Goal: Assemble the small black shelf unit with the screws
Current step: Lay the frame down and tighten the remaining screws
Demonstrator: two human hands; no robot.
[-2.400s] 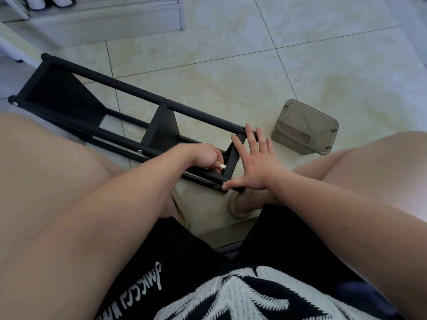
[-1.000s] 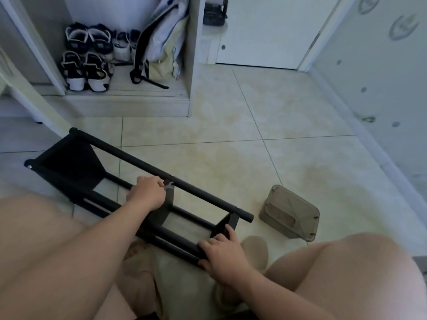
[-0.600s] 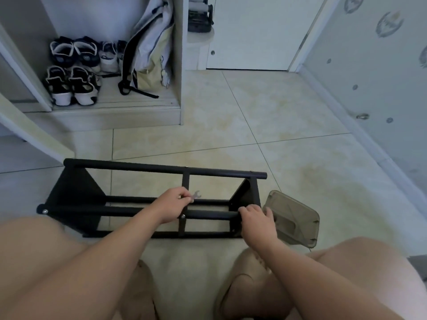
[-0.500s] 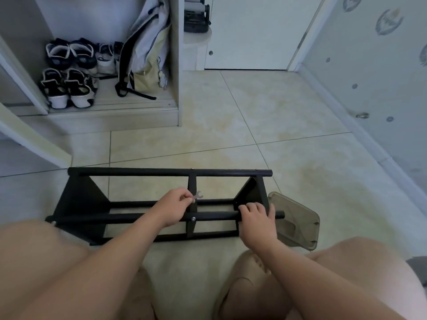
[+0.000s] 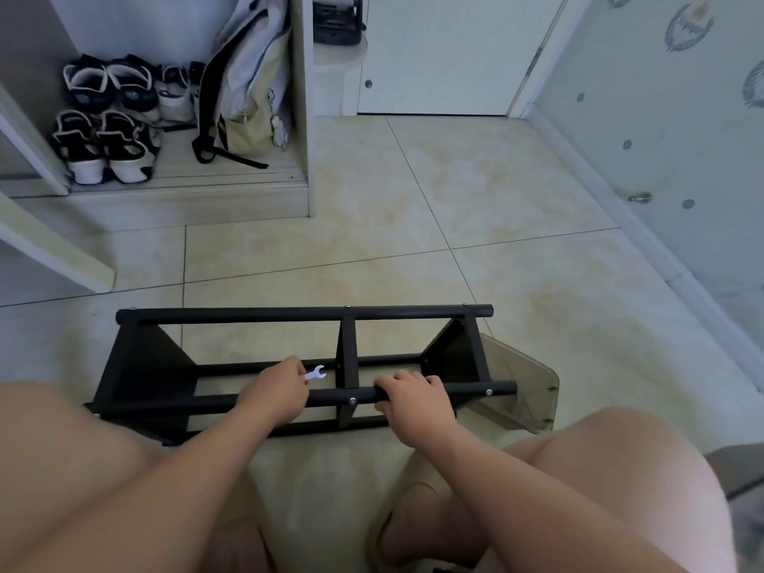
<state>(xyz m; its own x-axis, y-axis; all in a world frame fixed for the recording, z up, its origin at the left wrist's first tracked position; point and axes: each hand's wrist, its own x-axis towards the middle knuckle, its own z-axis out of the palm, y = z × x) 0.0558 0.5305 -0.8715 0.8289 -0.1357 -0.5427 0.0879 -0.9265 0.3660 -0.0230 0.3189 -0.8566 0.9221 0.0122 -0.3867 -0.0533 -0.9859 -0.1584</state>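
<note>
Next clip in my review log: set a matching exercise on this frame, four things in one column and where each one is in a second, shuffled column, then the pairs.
Things
1. wrench
2. right hand
3. plastic container
4. backpack

Places
A. beside the right end of the shelf unit
B. leaning in the open cupboard, next to the sneakers
C. pinched in the left hand
D. curled over the shelf unit's near rail

Pairs: 1-C; 2-D; 3-A; 4-B
</note>
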